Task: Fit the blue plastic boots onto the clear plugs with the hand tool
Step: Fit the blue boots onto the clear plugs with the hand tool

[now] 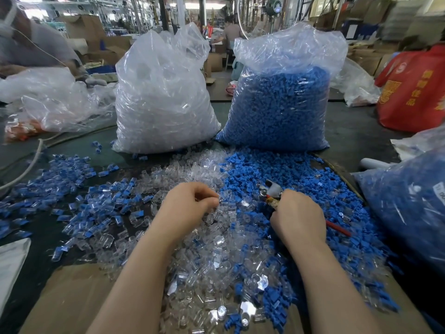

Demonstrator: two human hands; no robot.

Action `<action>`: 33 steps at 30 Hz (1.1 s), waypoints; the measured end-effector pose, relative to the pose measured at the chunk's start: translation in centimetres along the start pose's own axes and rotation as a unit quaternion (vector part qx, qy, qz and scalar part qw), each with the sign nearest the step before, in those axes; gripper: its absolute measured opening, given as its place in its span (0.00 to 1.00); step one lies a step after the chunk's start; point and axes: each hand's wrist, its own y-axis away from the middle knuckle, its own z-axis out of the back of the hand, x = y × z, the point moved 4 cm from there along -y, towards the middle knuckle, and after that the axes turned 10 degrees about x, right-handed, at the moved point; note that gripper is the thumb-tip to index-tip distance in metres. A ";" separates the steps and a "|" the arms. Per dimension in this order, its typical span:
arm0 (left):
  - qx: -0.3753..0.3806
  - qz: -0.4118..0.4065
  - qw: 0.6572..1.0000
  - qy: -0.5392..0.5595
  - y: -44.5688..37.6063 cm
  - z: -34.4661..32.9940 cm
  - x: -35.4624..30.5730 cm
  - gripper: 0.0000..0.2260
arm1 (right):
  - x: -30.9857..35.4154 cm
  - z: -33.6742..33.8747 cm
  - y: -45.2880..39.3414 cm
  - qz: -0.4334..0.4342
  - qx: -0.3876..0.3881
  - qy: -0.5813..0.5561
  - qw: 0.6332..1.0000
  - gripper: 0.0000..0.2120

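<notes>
**Plug at the left fingertips, tool at two o'clock**

Left hand point(190, 201) over the heap of clear plugs point(192, 179), fingers curled, thumb and forefinger pinched together at their three-o'clock edge — apparently on a single clear plug, though too small and glassy to confirm. Right hand point(297, 215) wrapped round the hand tool point(272, 190), red handle sticking out behind the palm toward four o'clock, metal head pointing to ten o'clock, toward the left fingertips. Whether a boot sits in the head: cannot tell.

Between pinch and tool head, only a short gap, bridged by loose plugs. Long axis of the tool running roughly from four to ten o'clock, so the head already aimed at the pinch. Loose blue boots point(284, 165) piled at twelve to one o'clock of the tool, nearer the right hand than the left. Likely next: bring pinch and head together — left hand moving toward three o'clock, or tool toward ten.

Finished pieces point(72, 169) scattered out at nine o'clock, well apart from both hands. Two big bags point(163, 92) standing beyond the heaps at twelve.
</notes>
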 end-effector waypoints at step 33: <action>0.115 -0.001 0.804 0.583 -0.1 -2.0 -1.7 0.07 | 3.2 3.4 2.5 0.270 -0.080 -0.555 0.782 0.06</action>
